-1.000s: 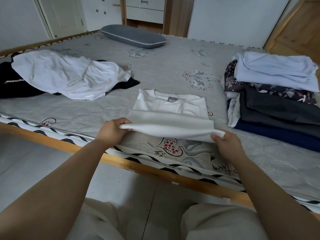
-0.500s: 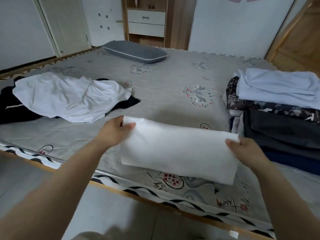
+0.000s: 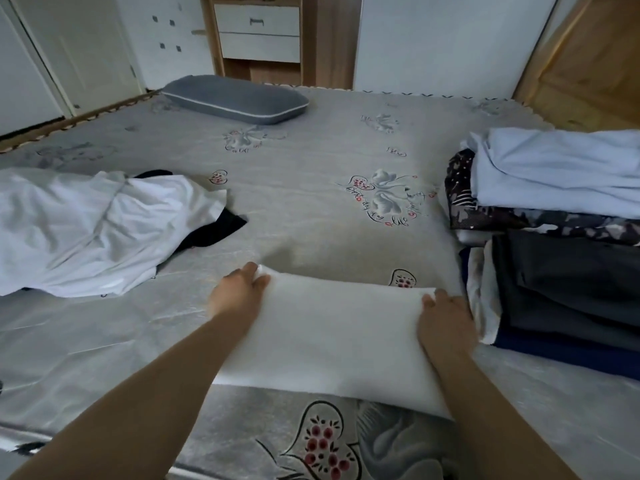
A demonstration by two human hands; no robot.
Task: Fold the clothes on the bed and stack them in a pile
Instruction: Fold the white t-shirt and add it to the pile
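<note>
A folded white T-shirt (image 3: 332, 334) lies flat on the grey patterned bed (image 3: 311, 202), near its front edge. My left hand (image 3: 237, 292) grips its far left corner, and my right hand (image 3: 445, 317) grips its far right corner. Just to the right stands the pile of folded clothes (image 3: 554, 237), with a light blue garment on top and dark ones under it. At the left lies a crumpled white garment (image 3: 93, 230) over a black one (image 3: 214, 230), both unfolded.
A grey pillow (image 3: 235, 98) rests at the far side of the bed. Behind it stand a wooden unit with white drawers (image 3: 258, 32) and white doors. A wooden door (image 3: 588, 64) is at the far right.
The lower half of the white T-shirt has been carried away from me over its upper half and laid down. Both hands have moved forward with the edge, and the view has moved closer to the bed.
</note>
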